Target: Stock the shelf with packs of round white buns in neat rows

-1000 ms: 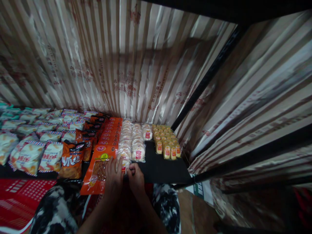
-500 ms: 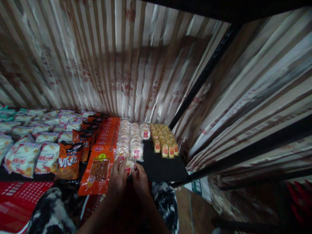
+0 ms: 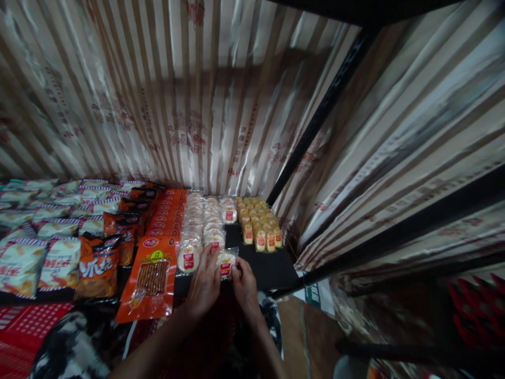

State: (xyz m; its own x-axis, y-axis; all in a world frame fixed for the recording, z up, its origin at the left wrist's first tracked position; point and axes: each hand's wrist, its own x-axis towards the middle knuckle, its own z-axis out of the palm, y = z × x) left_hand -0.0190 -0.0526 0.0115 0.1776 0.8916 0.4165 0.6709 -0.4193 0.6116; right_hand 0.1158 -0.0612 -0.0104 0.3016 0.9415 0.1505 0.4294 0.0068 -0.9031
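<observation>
Between my two hands is a round white cake in a clear wrapper (image 3: 225, 263) with a red and yellow label. My left hand (image 3: 205, 279) grips its left side, fingers over the edge. On its right side, my right hand (image 3: 243, 278) pinches the wrapper with thumb and fingers. Just behind stand overlapping rows of the same wrapped cakes (image 3: 188, 259) on a black shelf (image 3: 272, 271). Left of them lies a row of orange snack packets (image 3: 149, 273), the front one showing brown sticks through a window.
Small yellow wrapped cakes (image 3: 260, 239) stand in rows at the shelf's right end, beside a black metal post (image 3: 315, 121). Orange-black bags (image 3: 98, 266) and white bags (image 3: 59, 263) fill the left. A red basket (image 3: 35, 321) sits below. Striped sheeting (image 3: 189, 95) hangs behind.
Both hands have moved right with the wrapped cake, which now sits in front of the second row of cakes. The view has shifted slightly to the right.
</observation>
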